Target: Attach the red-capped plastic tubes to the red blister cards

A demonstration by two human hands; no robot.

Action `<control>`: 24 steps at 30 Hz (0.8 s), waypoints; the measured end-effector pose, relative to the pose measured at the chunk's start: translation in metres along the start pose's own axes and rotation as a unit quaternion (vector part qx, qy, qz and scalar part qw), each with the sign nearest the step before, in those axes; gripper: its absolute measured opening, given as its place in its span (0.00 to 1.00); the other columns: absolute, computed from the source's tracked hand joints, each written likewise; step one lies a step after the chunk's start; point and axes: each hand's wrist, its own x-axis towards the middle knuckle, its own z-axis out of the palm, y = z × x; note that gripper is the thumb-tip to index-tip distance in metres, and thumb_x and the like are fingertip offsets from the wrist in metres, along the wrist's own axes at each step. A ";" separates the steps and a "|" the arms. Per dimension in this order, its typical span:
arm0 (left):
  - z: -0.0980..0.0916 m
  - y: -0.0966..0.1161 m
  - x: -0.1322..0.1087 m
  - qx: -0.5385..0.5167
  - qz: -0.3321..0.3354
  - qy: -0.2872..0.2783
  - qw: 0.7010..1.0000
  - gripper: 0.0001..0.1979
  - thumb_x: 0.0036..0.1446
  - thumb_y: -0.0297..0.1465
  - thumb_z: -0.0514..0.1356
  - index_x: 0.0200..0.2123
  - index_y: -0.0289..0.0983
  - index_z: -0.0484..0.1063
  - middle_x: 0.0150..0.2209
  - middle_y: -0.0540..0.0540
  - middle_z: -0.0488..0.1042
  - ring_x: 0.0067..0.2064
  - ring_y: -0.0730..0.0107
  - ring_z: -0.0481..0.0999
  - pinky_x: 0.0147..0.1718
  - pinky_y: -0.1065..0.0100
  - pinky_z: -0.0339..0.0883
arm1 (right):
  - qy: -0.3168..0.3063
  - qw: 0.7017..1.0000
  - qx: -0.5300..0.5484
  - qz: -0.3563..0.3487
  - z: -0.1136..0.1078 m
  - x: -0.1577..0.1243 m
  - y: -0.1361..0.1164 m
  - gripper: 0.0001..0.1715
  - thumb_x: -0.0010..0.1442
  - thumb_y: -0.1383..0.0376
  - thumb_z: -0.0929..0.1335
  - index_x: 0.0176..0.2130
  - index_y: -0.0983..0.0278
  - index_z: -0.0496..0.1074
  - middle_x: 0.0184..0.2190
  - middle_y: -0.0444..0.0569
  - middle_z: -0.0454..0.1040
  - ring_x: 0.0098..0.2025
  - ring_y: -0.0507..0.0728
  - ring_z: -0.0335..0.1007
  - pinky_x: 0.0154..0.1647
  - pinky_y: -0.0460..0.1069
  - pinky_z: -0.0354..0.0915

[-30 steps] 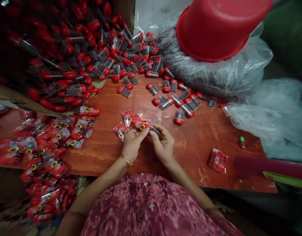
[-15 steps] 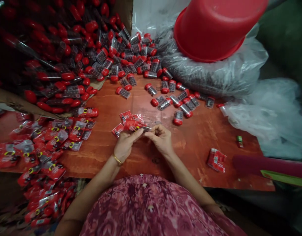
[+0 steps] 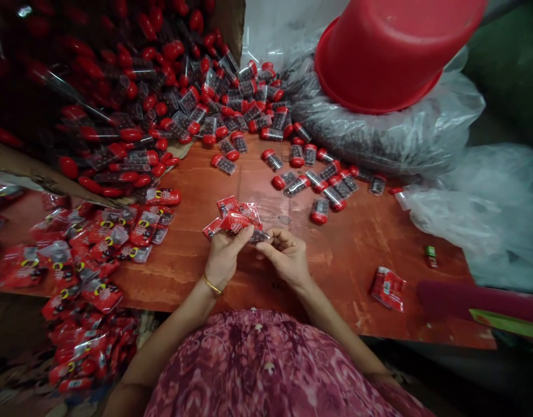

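My left hand [image 3: 223, 258] pinches a small red printed packet [image 3: 234, 220] above the orange table [image 3: 349, 249]. My right hand [image 3: 286, 255] is closed beside it, its fingertips on a small clear vial [image 3: 260, 236] of dark contents that pokes out at the packet's mouth. A few more red packets [image 3: 230, 206] lie just beyond my fingers. Loose red-capped vials [image 3: 318, 209] are scattered on the table past my hands.
A large heap of red-capped vials [image 3: 131, 110] fills the back left. Filled red packets [image 3: 88, 249] pile up at the left and spill downward. A red bucket [image 3: 388, 52] rests on clear plastic bags [image 3: 379, 139] at the back right. One packet [image 3: 387, 288] lies at the right.
The vial in my right hand has slid further toward the packet held by my left hand. Both hands stay together at the table's middle; the view shifted slightly.
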 end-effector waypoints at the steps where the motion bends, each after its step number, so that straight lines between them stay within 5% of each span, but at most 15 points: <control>1: 0.001 0.000 -0.001 0.011 -0.004 -0.006 1.000 0.11 0.40 0.36 0.68 0.25 0.36 0.74 0.26 0.51 0.76 0.29 0.73 0.73 0.35 0.69 0.68 | -0.004 1.000 0.008 0.005 0.000 0.000 -0.001 0.17 0.42 0.56 0.74 0.27 0.63 0.68 0.18 0.38 0.67 0.18 0.48 0.64 0.20 0.44 0.65; 7: 0.003 0.000 -0.005 0.025 -0.081 -0.083 0.993 0.13 0.41 0.39 0.68 0.24 0.34 0.75 0.23 0.49 0.75 0.27 0.72 0.73 0.31 0.70 0.68 | 0.021 0.999 -0.038 -0.034 0.005 0.002 0.007 0.19 0.41 0.55 0.75 0.21 0.63 0.66 0.15 0.38 0.66 0.16 0.48 0.62 0.17 0.44 0.60; 11: -0.025 0.015 0.004 -0.023 -0.108 -0.010 0.994 0.15 0.38 0.38 0.69 0.27 0.35 0.74 0.26 0.48 0.77 0.31 0.69 0.76 0.33 0.69 0.70 | -0.011 0.975 -0.179 -0.130 -0.004 0.016 0.004 0.17 0.48 0.53 0.71 0.23 0.62 0.67 0.19 0.42 0.69 0.20 0.50 0.63 0.22 0.45 0.62; 13: -0.052 0.030 0.014 -0.064 -0.068 0.087 0.992 0.14 0.42 0.41 0.67 0.27 0.37 0.73 0.29 0.49 0.78 0.35 0.69 0.77 0.37 0.70 0.71 | 0.025 0.933 -0.309 -0.186 -0.027 0.027 -0.003 0.15 0.54 0.53 0.67 0.29 0.62 0.70 0.25 0.46 0.73 0.28 0.53 0.68 0.31 0.49 0.65; 15: -0.078 0.045 0.023 -0.115 0.029 0.193 0.974 0.17 0.48 0.48 0.60 0.28 0.40 0.72 0.33 0.50 0.79 0.42 0.71 0.76 0.39 0.73 0.70 | 0.115 0.853 -0.460 -0.219 -0.059 0.037 -0.009 0.15 0.58 0.56 0.63 0.36 0.63 0.72 0.35 0.53 0.75 0.39 0.58 0.68 0.44 0.54 0.64; 17: -0.093 0.054 0.026 -0.123 0.068 0.217 0.966 0.23 0.50 0.53 0.53 0.31 0.40 0.72 0.38 0.47 0.78 0.49 0.70 0.73 0.43 0.73 0.69 | 0.157 0.776 -0.580 -0.192 -0.088 0.044 -0.007 0.18 0.58 0.58 0.63 0.43 0.67 0.71 0.43 0.59 0.72 0.46 0.63 0.65 0.50 0.59 0.59; 20: -0.084 0.047 0.023 -0.026 0.025 0.197 0.980 0.25 0.48 0.53 0.55 0.34 0.38 0.73 0.41 0.43 0.78 0.48 0.64 0.74 0.45 0.65 0.69 | 0.161 0.718 -0.664 -0.133 -0.106 0.046 0.007 0.23 0.59 0.59 0.62 0.49 0.70 0.68 0.49 0.65 0.68 0.44 0.65 0.64 0.44 0.60 0.62; 22: -0.065 0.032 0.024 0.145 0.024 0.139 0.979 0.20 0.45 0.45 0.62 0.38 0.38 0.74 0.41 0.41 0.78 0.46 0.59 0.75 0.48 0.57 0.66 | 0.167 0.704 -0.680 -0.121 -0.098 0.042 0.017 0.25 0.58 0.56 0.62 0.50 0.69 0.68 0.50 0.65 0.67 0.43 0.66 0.63 0.40 0.59 0.62; 24: -0.048 0.018 0.031 0.361 0.093 0.044 0.927 0.18 0.44 0.39 0.65 0.40 0.39 0.76 0.47 0.40 0.75 0.53 0.54 0.70 0.55 0.52 0.57 | 0.177 0.697 -0.684 -0.123 -0.085 0.036 0.024 0.27 0.58 0.53 0.63 0.50 0.67 0.68 0.50 0.65 0.66 0.43 0.67 0.63 0.38 0.59 0.62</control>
